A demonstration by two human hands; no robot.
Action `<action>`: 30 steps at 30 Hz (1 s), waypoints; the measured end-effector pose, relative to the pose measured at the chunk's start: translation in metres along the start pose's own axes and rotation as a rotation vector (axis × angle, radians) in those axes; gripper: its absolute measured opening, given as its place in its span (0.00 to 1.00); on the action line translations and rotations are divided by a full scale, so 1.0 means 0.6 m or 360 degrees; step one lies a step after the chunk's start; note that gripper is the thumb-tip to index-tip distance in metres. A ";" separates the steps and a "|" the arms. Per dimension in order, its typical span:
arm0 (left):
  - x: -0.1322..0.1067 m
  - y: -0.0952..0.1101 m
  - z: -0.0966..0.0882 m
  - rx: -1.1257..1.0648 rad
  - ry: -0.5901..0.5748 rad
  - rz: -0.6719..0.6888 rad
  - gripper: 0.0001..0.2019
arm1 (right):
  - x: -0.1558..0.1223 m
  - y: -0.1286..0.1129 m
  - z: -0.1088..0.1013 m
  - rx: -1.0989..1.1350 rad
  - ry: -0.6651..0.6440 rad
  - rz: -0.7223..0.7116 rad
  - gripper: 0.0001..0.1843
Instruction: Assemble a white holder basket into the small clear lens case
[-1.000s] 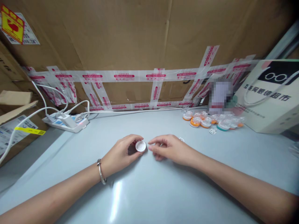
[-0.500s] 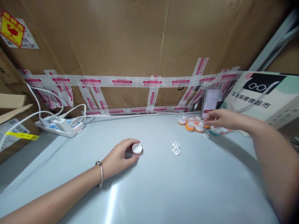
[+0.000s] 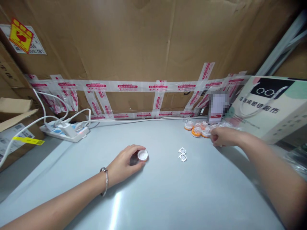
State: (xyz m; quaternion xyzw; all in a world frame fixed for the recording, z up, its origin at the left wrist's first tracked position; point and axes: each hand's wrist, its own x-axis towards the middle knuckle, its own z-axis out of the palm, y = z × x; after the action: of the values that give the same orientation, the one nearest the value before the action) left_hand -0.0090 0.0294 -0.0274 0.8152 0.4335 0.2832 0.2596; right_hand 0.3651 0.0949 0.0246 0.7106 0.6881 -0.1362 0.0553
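Note:
My left hand (image 3: 126,161) holds a small round white cup-like piece (image 3: 142,155) between thumb and fingers, its hollow side facing up on the table. To its right lie two small white spoked wheel-shaped pieces (image 3: 182,154), close together. At the back right, my right hand (image 3: 224,136) is down at the tabletop with its fingers closed together; what is under the fingertips is hidden. Beside it stands a cluster of small round pieces with orange bases and clear tops (image 3: 196,131), partly covered by this hand.
A white power strip (image 3: 69,132) with plugs and cables sits at the back left, beside an open carton (image 3: 19,140). Behind the table (image 3: 163,191) rises a large taped cardboard box (image 3: 144,48). A phone-like screen (image 3: 216,108) and a paper bag (image 3: 263,108) stand at the back right.
My right hand has come down from above the cluster to the tabletop, covering the spot where a small white spoked piece lay. My left hand keeps its hold; the view has shifted slightly.

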 end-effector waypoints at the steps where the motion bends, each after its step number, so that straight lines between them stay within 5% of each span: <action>1: 0.000 -0.001 0.000 0.0004 0.0011 0.0001 0.14 | -0.003 -0.003 -0.002 0.0010 -0.0032 0.0003 0.07; 4: -0.001 -0.006 0.002 0.0042 0.0060 -0.0004 0.13 | -0.021 -0.024 -0.013 0.0050 -0.0052 -0.0104 0.08; 8: -0.002 -0.009 0.002 0.0107 0.0156 0.0000 0.17 | -0.055 -0.098 -0.017 0.0489 -0.0014 -0.0562 0.04; 12: -0.003 0.005 -0.005 0.0143 0.0255 0.0179 0.19 | -0.070 -0.197 0.007 0.1381 -0.0353 -0.0785 0.12; 17: -0.015 0.038 -0.012 -0.0022 0.0345 0.0343 0.16 | -0.073 -0.275 0.019 0.1567 -0.0642 -0.0948 0.12; 24: -0.018 0.060 -0.023 -0.0304 0.0418 0.0228 0.06 | -0.081 -0.314 0.013 0.1448 -0.0657 -0.1108 0.10; 30: -0.014 0.052 -0.033 -0.0309 0.0508 0.0280 0.03 | -0.087 -0.312 0.013 0.1690 -0.0744 -0.1068 0.12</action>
State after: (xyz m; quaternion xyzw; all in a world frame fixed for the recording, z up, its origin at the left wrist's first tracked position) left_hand -0.0090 0.0107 0.0055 0.7658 0.3671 0.4708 0.2392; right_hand 0.1773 0.0513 0.0517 0.3407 0.6812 -0.6164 -0.1997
